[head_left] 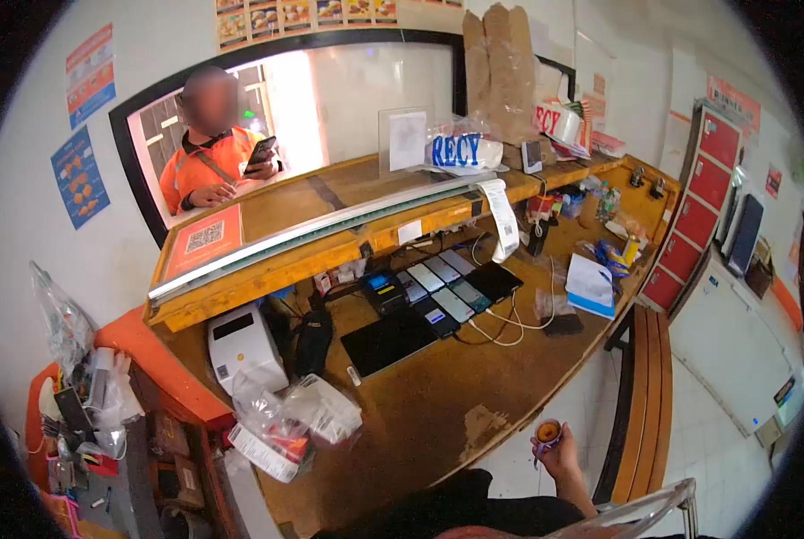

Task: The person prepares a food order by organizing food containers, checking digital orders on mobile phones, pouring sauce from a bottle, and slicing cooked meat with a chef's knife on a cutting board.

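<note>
Small cup (543, 443) with brown contents (548, 431) in the right hand (560, 456).

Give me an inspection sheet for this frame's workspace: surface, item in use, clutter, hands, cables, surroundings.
Surface: wooden desk, with a pale worn patch near the front edge.
Item in use: small cup-like item with a brown-orange top; contents unclear.
Clutter: plastic-bagged packets at the desk's left; several phones grouped beside a dark tablet.
Hands: right hand holds the cup-like item off the desk; left hand not in view.
Cables: white cable looping beside the phones.
Surroundings: person in orange at the window, holding a phone; red lockers; slatted bench.
</note>
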Tool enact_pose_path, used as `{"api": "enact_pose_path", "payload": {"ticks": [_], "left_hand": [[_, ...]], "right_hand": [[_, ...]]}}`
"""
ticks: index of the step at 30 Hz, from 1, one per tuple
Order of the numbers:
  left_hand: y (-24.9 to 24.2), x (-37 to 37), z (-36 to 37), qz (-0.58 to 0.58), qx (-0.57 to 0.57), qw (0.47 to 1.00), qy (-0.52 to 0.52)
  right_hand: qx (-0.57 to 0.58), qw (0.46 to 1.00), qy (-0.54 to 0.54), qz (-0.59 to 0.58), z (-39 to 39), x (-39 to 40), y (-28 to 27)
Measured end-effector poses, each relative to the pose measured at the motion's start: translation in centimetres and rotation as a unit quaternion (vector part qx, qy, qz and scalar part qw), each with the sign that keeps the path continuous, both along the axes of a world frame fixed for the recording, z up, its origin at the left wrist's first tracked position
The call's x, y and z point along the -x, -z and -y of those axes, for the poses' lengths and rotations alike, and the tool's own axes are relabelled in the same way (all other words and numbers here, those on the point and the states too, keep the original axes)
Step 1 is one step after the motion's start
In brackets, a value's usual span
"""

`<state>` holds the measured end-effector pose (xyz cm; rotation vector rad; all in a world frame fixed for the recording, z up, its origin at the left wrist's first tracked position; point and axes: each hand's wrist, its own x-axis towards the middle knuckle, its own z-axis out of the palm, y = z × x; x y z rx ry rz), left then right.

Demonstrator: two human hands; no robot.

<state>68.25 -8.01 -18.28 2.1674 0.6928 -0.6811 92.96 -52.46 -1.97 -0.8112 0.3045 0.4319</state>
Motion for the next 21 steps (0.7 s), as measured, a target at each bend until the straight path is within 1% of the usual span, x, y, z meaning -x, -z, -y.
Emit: {"api": "enact_pose_path", "payload": {"ticks": [1, 3, 4, 6, 7, 9, 10, 11, 12, 13, 14, 15, 17, 18, 20, 21], "left_hand": [[0.0, -1.6, -0.1, 0.003, 0.002, 1.0, 0.002], [-0.2, -4.2, -0.4, 0.012, 0.006, 1.0, -0.007], [-0.4, -5.2, -0.3, 0.016, 0.007, 1.0, -0.012], [-0.9, -6.4, -0.1, 0.021, 0.012, 0.999, -0.03], [-1.2, -6.6, 0.1, 0.022, 0.013, 0.999, -0.041], [-1.5, -6.8, 0.6, 0.021, 0.015, 0.997, -0.069], [-1.5, -6.7, 1.1, 0.02, 0.015, 0.996, -0.088], [-1.5, -6.3, 1.7, 0.015, 0.014, 0.994, -0.106], [-1.4, -5.7, 2.3, 0.011, 0.012, 0.992, -0.129], [-1.3, -4.9, 3.1, 0.003, 0.01, 0.988, -0.153], [-1.4, -3.8, 4.1, -0.006, 0.009, 0.984, -0.179], [-1.2, -2.9, 5.1, -0.015, 0.007, 0.979, -0.205], [-0.6, -0.8, 7.6, -0.033, 0.006, 0.965, -0.258], [-0.4, 0.0, 9.0, -0.042, 0.005, 0.958, -0.282], [0.2, 1.7, 12.1, -0.058, 0.01, 0.942, -0.329], [0.0, 2.3, 13.7, -0.065, 0.014, 0.933, -0.353]], "right_hand": [[0.004, 1.0, -0.005, -0.002, -0.2, -1.5, 0.0], [0.055, 0.998, -0.006, -0.015, -1.0, -5.1, -0.2], [0.058, 0.998, -0.016, -0.016, -1.6, -6.8, -0.3], [0.146, 0.989, -0.01, -0.003, -2.9, -9.5, 0.2], [0.143, 0.989, -0.022, -0.009, -3.5, -10.7, 0.9], [0.192, 0.977, -0.08, 0.036, -3.8, -15.1, 3.3], [0.265, 0.963, -0.042, 0.029, -4.5, -17.3, 4.7], [0.265, 0.962, -0.059, 0.032, -4.6, -19.4, 6.0], [0.393, 0.903, -0.088, 0.148, -5.2, -21.0, 5.8], [0.505, 0.814, -0.114, 0.262, -5.6, -22.1, 5.6], [0.581, 0.758, -0.113, 0.272, -5.3, -25.6, 10.5], [0.579, 0.754, -0.129, 0.282, -5.8, -26.8, 9.8], [0.616, 0.71, -0.194, 0.281, -7.5, -28.7, 7.4], [0.611, 0.707, -0.204, 0.293, -7.8, -30.2, 7.9], [0.654, 0.632, -0.15, 0.387, -8.5, -32.8, 9.3], [0.646, 0.633, -0.157, 0.397, -8.9, -33.7, 7.1]]}}
